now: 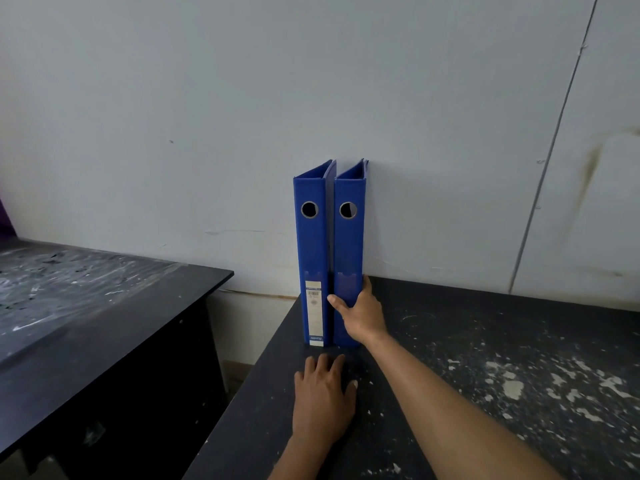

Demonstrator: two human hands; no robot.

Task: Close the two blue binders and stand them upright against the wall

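Note:
Two blue binders stand upright side by side, closed, spines toward me, backs against the pale wall (433, 133). The left binder (313, 251) carries a white label low on its spine. The right binder (349, 244) has my right hand (362, 315) wrapped around its lower spine, thumb on the left edge, fingers on the right side. My left hand (323, 400) lies flat on the dark table (485, 375) just in front of the binders, fingers spread, holding nothing.
The binders stand near the table's left edge, with a gap to the floor beyond it. A second dark table (86, 306) with a scuffed top stands to the left. White paint flecks cover the table surface on the right.

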